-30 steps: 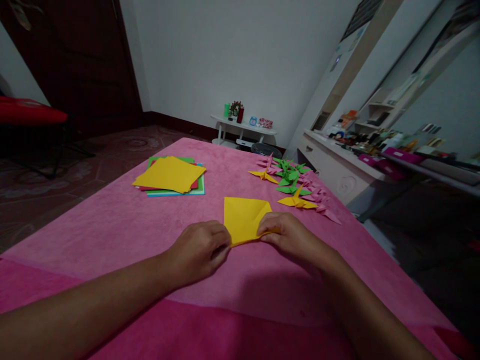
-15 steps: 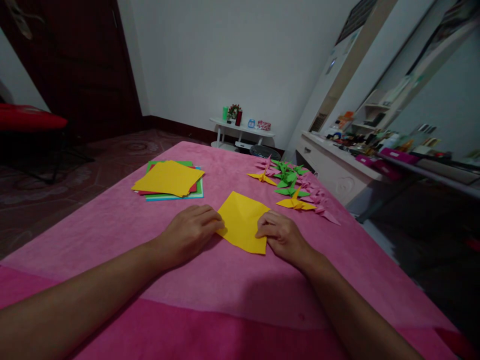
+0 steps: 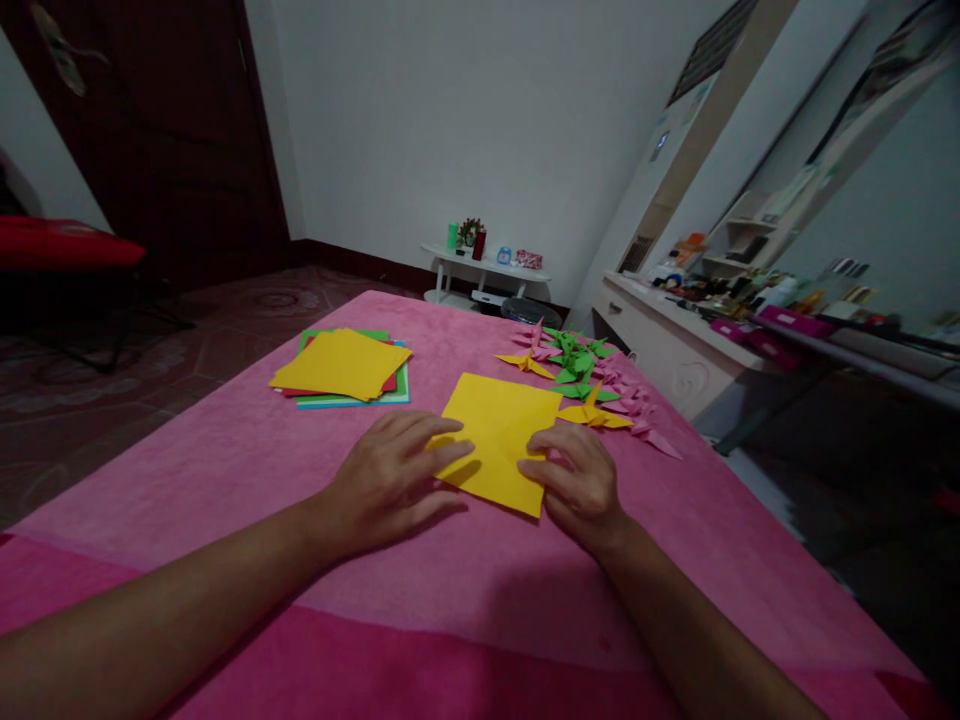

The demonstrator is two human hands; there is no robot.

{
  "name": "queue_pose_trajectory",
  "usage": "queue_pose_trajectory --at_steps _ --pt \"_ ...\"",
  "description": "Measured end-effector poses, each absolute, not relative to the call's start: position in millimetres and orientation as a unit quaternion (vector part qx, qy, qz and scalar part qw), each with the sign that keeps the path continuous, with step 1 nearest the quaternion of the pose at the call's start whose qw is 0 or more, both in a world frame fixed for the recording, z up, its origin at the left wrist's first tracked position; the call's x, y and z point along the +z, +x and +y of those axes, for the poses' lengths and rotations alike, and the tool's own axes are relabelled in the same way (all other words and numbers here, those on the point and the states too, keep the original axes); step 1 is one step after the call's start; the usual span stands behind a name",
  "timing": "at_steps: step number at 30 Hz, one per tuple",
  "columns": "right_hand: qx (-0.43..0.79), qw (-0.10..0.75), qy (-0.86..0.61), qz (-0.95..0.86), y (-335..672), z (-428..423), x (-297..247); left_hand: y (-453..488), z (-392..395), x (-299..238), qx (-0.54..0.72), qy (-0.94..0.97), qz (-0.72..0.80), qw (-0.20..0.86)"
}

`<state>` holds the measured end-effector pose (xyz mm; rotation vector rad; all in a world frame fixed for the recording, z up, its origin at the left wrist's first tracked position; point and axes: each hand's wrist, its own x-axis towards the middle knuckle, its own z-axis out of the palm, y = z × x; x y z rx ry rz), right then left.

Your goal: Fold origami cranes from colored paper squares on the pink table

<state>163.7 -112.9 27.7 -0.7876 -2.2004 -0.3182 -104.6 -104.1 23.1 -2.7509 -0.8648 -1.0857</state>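
A yellow square sheet of paper (image 3: 501,430) lies flat on the pink tablecloth (image 3: 225,470). My left hand (image 3: 394,480) rests on the sheet's left edge, fingers stretched flat. At the sheet's lower right edge my right hand (image 3: 581,480) touches it with curled fingertips; nothing is lifted.
A stack of coloured paper with yellow on top (image 3: 341,365) lies at the left back. Several folded paper cranes (image 3: 585,375), pink, green and yellow, lie at the right back. Beyond the table stand a small white shelf (image 3: 484,270) and a cluttered dresser (image 3: 697,320).
The folded yellow paper has been opened out into a flat square. Both hands moved from pinching its near edge to lying on its sides.
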Motion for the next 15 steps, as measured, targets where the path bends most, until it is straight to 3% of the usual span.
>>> queue_pose_trajectory --at_steps 4,7,11,15 --pt "-0.109 0.467 -0.323 -0.816 162.0 -114.1 27.2 -102.8 -98.8 23.8 -0.48 -0.776 -0.386 -0.136" --pt "-0.076 0.521 -0.341 -0.778 157.3 -114.0 25.8 -102.0 -91.3 23.4 -0.528 -0.659 -0.402 -0.354" --pt "-0.024 0.552 -0.343 -0.76 153.0 -113.4 23.7 -98.2 -91.0 23.4 -0.435 -0.557 -0.34 -0.621" --pt "0.008 0.561 -0.341 -0.754 149.7 -111.4 25.3 -90.3 -93.1 19.7 -0.399 -0.506 -0.332 -0.688"
